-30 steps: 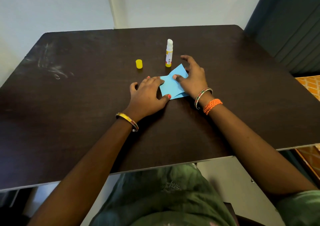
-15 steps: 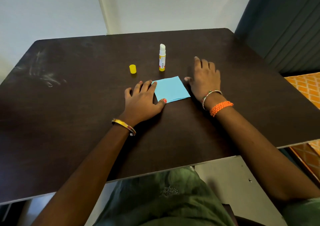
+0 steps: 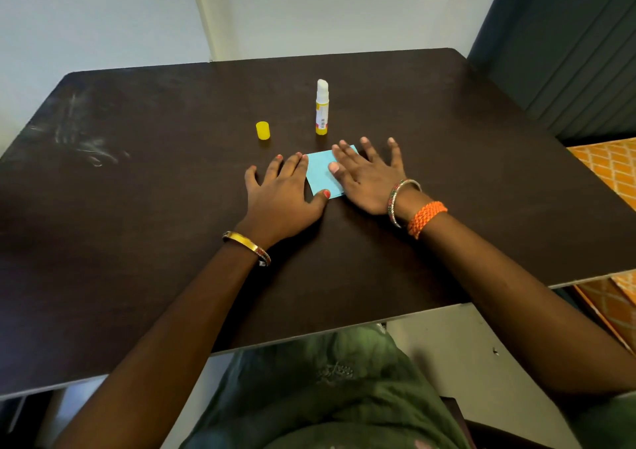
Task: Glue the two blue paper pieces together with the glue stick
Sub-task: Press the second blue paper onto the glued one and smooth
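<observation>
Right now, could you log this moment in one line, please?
right hand flat on blue paper | left hand at edge | glue stick uncapped

Soft, even daylight fills the scene, dim toward the corners. The dark brown wooden desk shows a faint sheen and pale smudges at left. Wide-angle distortion bows its edges; the near green clothing blurs.

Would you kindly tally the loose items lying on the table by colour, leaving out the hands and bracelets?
Blue: 1, the blue paper, seen as one stack; separate sheets cannot be told apart.
Yellow: 1, the cap.
White and yellow: 1, the glue stick, upright and uncapped.
Total: 3
</observation>
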